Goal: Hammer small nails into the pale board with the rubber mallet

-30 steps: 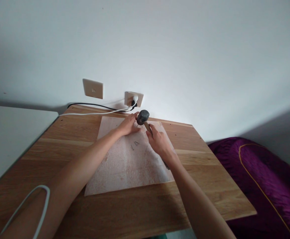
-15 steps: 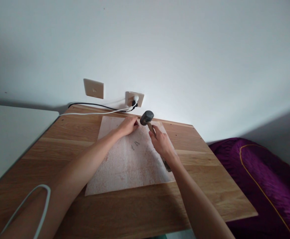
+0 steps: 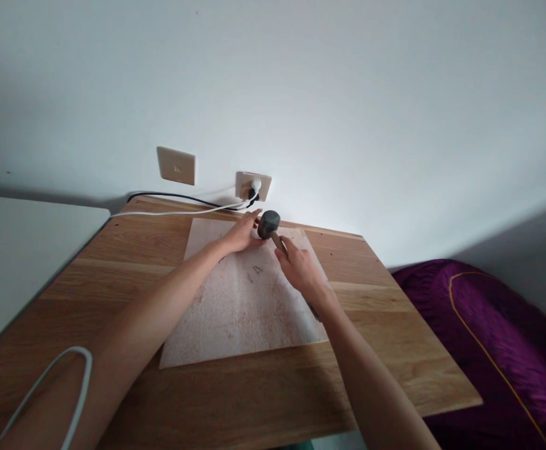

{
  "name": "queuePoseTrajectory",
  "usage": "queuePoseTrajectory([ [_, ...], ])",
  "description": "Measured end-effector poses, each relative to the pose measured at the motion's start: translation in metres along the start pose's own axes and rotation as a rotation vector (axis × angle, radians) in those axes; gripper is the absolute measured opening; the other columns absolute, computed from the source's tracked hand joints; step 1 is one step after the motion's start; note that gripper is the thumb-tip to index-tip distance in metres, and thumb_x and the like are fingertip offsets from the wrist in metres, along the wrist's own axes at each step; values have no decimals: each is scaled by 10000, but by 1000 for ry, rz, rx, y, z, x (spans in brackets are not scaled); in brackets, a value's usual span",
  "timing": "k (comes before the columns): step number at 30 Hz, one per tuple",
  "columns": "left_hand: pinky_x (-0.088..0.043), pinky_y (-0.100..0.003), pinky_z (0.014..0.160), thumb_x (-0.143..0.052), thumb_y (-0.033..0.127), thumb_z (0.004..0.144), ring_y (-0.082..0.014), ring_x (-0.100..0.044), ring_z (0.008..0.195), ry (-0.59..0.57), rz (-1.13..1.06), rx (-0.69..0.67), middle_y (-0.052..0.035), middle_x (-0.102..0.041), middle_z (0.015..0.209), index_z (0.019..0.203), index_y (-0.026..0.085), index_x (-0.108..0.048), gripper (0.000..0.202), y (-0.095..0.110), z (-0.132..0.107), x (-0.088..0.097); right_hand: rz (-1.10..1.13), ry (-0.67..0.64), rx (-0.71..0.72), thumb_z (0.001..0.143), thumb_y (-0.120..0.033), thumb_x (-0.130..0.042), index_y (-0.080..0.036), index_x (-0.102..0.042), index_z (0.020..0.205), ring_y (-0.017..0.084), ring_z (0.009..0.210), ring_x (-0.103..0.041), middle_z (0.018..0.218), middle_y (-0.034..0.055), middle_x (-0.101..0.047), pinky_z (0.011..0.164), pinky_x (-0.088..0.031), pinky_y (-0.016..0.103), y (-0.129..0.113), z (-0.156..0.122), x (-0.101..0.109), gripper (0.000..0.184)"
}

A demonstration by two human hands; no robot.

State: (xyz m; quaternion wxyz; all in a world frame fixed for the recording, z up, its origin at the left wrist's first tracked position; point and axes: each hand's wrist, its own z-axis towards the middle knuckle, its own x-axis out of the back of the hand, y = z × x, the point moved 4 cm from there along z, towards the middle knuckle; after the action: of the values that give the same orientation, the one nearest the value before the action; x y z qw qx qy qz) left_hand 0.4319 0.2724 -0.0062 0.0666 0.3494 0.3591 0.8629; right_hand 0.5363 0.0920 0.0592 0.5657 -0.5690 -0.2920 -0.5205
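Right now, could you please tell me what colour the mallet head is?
The mallet head is dark grey, best seen in the head view.

Arms (image 3: 155, 312) extended forward; right hand (image 3: 297, 264) curled tight; left hand (image 3: 242, 235) seemingly spread, partly hidden.

Pale wall (image 3: 348, 125) beyond right grip (image 3: 298, 267), brightest above it, dimmer toward both sides. Beige wall plate (image 3: 176, 165) and socket plate (image 3: 242, 184) beyond grip, leftward. Wooden tabletop (image 3: 395, 350) beneath grip. White furniture surface (image 3: 29, 250) far left of grip; yellow-piped purple cover (image 3: 498, 331) to right.
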Motion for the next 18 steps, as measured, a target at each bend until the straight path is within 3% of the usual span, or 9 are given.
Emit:
queuePoseTrajectory([
  [4, -519, -424, 1014, -900, 378, 658, -283, -653, 1118, -90, 94, 5, -140, -636, 1295, 1471, 173, -511, 924, 8, 4, 16, 28, 42, -30, 1053, -313, -435, -157, -554, 1481, 310, 936, -757, 1069, 159, -794, 760, -515, 334, 8, -8, 0, 471],
  [7, -519, -373, 986, -812, 419, 747, -281, -663, 1124, -282, 215, 27, -133, -688, 1249, 1302, 154, -653, 636, 25, 7, 41, 32, 54, -50, 1063, -328, -415, -151, -545, 1484, 311, 965, -754, 1098, 167, -789, 770, -519, 336, 14, -18, 4, 475],
  [11, -517, -285, 825, -688, 271, 771, -214, -711, 941, -510, 334, 143, -57, -771, 1065, 1202, 182, -711, 440, 40, 4, 77, 11, -23, -78, 1064, -313, -441, -174, -569, 1465, 306, 1030, -749, 1134, 153, -792, 802, -517, 328, 19, -30, 2, 443],
  [15, -478, -254, 740, -688, 296, 742, -191, -709, 855, -570, 437, 215, -30, -788, 988, 1165, 195, -722, 436, 47, -4, 103, -8, -71, -120, 1073, -308, -447, -199, -568, 1480, 298, 1054, -754, 1135, 133, -799, 830, -517, 319, 21, -34, -5, 439],
  [18, -444, -249, 678, -710, 374, 729, -180, -694, 778, -626, 453, 262, -15, -789, 914, 1154, 211, -722, 456, 51, -11, 110, 2, -85, -118, 1081, -312, -438, -193, -556, 1498, 294, 1062, -756, 1141, 134, -799, 837, -520, 313, 22, -34, -8, 449],
])
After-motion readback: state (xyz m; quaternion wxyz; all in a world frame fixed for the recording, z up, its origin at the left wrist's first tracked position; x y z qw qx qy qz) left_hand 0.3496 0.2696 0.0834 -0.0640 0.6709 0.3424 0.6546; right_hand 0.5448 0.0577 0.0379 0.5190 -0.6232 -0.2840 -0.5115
